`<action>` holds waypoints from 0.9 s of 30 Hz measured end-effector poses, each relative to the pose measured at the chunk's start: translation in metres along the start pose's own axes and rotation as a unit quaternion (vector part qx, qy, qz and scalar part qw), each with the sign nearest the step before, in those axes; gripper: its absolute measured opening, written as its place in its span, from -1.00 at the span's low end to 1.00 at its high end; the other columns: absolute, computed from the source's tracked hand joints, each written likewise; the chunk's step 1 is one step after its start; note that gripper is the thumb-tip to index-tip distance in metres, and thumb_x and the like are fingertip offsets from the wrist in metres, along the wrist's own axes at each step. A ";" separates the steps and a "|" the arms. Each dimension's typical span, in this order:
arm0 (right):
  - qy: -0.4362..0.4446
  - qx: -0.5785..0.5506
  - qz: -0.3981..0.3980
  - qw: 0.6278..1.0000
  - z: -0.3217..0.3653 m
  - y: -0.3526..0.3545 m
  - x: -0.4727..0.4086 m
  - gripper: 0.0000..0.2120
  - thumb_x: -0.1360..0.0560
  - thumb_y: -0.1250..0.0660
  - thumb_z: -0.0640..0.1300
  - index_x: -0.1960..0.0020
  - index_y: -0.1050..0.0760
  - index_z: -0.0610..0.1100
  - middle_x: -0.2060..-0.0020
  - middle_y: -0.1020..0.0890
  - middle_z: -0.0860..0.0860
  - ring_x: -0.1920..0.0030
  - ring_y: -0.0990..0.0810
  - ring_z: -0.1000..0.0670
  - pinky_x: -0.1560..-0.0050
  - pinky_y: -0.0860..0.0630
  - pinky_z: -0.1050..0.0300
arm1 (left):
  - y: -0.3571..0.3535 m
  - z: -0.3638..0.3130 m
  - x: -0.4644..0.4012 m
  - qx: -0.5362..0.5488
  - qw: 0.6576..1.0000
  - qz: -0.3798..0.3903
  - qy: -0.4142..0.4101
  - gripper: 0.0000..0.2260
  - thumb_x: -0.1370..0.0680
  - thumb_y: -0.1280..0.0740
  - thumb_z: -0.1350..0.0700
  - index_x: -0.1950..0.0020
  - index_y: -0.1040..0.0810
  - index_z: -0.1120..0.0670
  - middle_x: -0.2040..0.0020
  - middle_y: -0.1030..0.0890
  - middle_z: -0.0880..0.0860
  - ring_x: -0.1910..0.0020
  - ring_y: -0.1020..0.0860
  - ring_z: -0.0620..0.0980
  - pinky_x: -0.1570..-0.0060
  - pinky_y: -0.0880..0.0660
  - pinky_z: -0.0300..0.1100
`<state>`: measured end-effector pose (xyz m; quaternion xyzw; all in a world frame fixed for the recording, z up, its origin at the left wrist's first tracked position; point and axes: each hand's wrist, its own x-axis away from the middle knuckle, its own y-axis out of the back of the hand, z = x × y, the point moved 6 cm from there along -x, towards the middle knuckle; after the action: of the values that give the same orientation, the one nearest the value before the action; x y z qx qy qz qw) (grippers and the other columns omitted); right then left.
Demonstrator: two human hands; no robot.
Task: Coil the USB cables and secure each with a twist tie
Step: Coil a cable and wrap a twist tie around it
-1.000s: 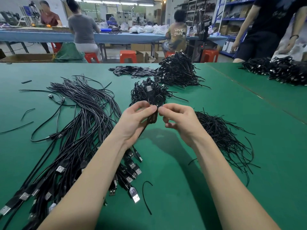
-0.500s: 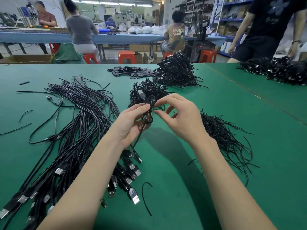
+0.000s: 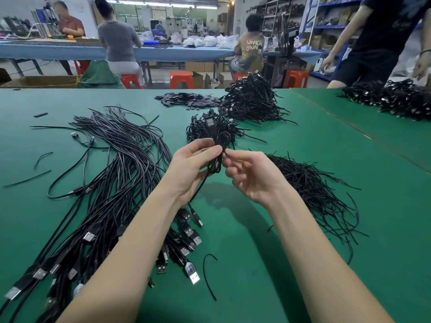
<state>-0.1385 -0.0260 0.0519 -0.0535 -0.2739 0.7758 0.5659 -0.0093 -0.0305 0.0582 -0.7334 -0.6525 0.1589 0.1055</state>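
The left hand (image 3: 191, 169) grips a coiled USB cable (image 3: 218, 157) between thumb and curled fingers, holding it up above the green desk (image 3: 256, 264). The right hand (image 3: 250, 176) pinches at the coil's waist with thumb and forefinger; whether a twist tie sits between them is too small to tell. Just beyond lies a small heap of tied coils (image 3: 210, 129). Loose uncoiled cables (image 3: 105, 183) spread to the left, and a pile of twist ties (image 3: 314, 187) lies to the right.
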 end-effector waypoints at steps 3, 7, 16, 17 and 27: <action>0.271 0.394 -0.066 0.876 0.024 0.002 0.009 -0.92 -0.52 -0.45 -0.08 0.01 -0.57 -0.01 0.22 -0.65 0.14 0.40 -0.61 0.10 0.36 -0.52 0.23 | 0.004 0.003 -0.001 0.010 0.999 -0.024 0.022 -0.90 -0.54 -0.41 0.23 -0.01 -0.56 0.07 0.23 -0.65 -0.01 0.32 -0.57 -0.08 0.24 -0.48 -0.24; 0.418 0.578 -0.100 0.694 0.030 0.000 0.017 -0.78 -0.47 -0.47 0.14 -0.06 -0.55 0.13 0.13 -0.62 0.26 0.32 -0.62 0.14 0.11 -0.60 0.04 | 0.010 0.007 -0.001 0.017 0.998 -0.036 0.043 -0.90 -0.54 -0.41 0.23 0.03 -0.58 0.04 0.25 -0.63 -0.01 0.35 -0.54 -0.08 0.29 -0.49 -0.25; 0.081 0.099 -0.091 0.988 -0.005 0.010 -0.008 -0.79 -0.58 -0.30 -0.20 0.21 -0.59 -0.16 0.42 -0.57 0.02 0.54 -0.46 0.11 0.56 -0.32 0.32 | 0.011 0.012 -0.002 -0.002 0.999 -0.034 0.038 -0.86 -0.49 -0.46 0.19 0.00 -0.58 0.03 0.26 -0.64 -0.03 0.32 -0.56 -0.09 0.29 -0.49 -0.26; -0.012 -0.038 -0.067 0.997 -0.016 0.006 -0.008 -0.79 -0.58 -0.29 -0.22 0.21 -0.57 -0.19 0.44 -0.53 0.03 0.55 -0.43 0.15 0.60 -0.29 0.36 | 0.010 0.012 -0.002 -0.003 0.999 -0.030 0.039 -0.86 -0.49 -0.46 0.19 -0.01 -0.58 0.03 0.25 -0.65 -0.02 0.32 -0.57 -0.09 0.30 -0.50 -0.26; 0.425 0.573 -0.167 0.681 0.021 0.015 0.017 -0.88 -0.48 -0.48 0.08 0.00 -0.61 0.13 0.15 -0.65 0.22 0.35 -0.61 0.13 0.12 -0.59 0.09 | 0.018 0.022 -0.004 0.021 0.994 -0.074 0.079 -0.92 -0.53 -0.44 0.22 0.00 -0.62 0.10 0.30 -0.61 0.01 0.41 -0.54 -0.08 0.27 -0.47 -0.17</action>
<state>-0.1653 -0.0218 0.0667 0.0040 0.4893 0.5676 0.6621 -0.0011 -0.0379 0.0318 -0.6909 -0.6913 0.1059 0.1832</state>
